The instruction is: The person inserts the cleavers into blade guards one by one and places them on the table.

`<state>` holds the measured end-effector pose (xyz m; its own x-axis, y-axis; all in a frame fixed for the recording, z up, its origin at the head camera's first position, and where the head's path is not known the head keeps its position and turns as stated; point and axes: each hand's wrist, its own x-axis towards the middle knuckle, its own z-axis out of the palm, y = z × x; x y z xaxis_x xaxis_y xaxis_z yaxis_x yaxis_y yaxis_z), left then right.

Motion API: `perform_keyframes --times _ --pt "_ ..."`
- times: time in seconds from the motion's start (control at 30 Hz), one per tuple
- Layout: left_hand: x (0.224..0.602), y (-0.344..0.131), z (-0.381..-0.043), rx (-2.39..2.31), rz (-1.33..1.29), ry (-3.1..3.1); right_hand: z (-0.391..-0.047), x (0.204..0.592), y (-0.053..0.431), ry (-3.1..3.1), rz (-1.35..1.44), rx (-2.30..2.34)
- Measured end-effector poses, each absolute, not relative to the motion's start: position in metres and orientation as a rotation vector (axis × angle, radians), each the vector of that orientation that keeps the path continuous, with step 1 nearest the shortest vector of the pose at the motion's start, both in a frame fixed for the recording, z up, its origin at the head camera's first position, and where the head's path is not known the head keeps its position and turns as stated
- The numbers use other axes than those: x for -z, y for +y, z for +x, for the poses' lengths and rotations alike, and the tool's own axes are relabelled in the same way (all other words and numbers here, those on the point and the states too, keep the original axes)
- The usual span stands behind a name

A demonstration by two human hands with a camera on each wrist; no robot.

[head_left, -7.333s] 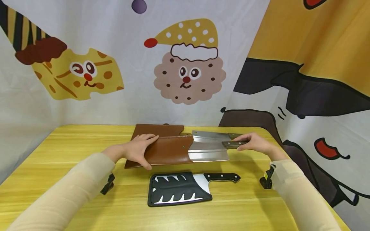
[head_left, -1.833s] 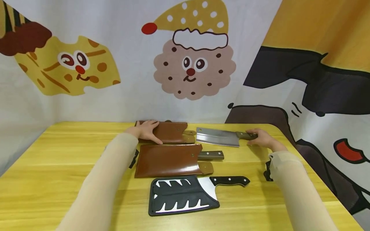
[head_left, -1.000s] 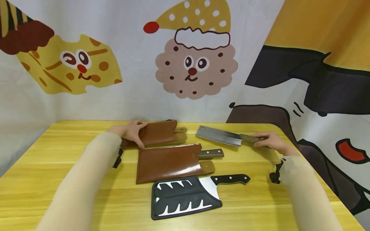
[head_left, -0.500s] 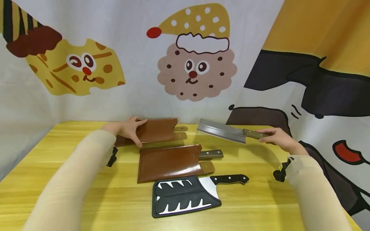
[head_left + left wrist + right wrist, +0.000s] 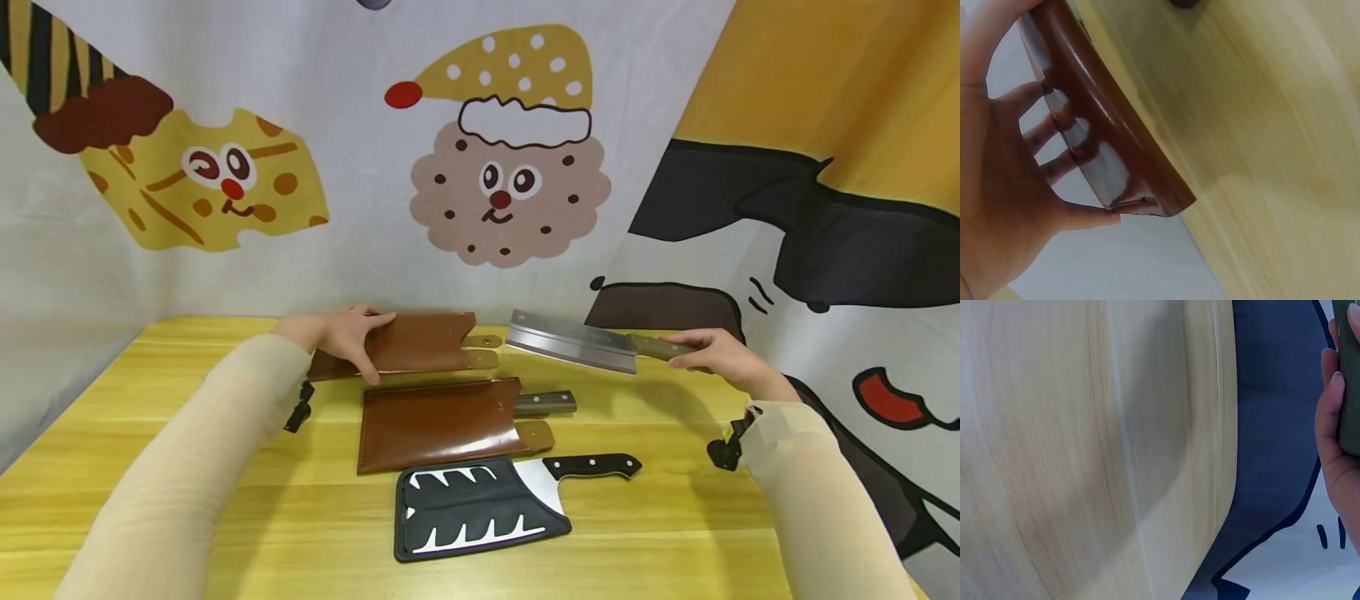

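At the back of the table, my left hand (image 5: 345, 333) grips a brown leather knife sheath (image 5: 423, 343) by its left end, thumb along the near edge. In the left wrist view the fingers spread along the sheath's (image 5: 1110, 119) far side, with no knife handle showing at its mouth. My right hand (image 5: 723, 358) holds a cleaver (image 5: 573, 342) by its wooden handle, blade pointing left toward the sheath's mouth, a gap between them. The right wrist view shows only fingers around the handle (image 5: 1350, 394). A second brown sheath (image 5: 438, 425) lies in front, a cleaver's handle (image 5: 546, 403) sticking out.
Nearest me on the wooden table (image 5: 300, 533) lies a black-handled cleaver (image 5: 592, 465) in a black plastic blade cover (image 5: 472, 508), against the lower edge of the front sheath. A cartoon-printed cloth (image 5: 360, 250) hangs behind the table.
Earlier, both hands slid the first cleaver into the front sheath, which now lies released. Since then, the left hand took the back sheath and shifted it left; the right hand picked up and raised the other cleaver.
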<state>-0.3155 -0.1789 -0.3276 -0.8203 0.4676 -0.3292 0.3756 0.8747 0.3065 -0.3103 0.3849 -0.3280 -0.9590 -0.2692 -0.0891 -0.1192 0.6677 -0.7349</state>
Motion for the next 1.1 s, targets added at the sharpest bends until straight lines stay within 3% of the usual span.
perform_keyframes --times 1.1 --pt "0.318 -0.151 -0.308 -0.318 0.675 2.622 -0.323 0.320 0.340 2.608 -0.426 1.133"
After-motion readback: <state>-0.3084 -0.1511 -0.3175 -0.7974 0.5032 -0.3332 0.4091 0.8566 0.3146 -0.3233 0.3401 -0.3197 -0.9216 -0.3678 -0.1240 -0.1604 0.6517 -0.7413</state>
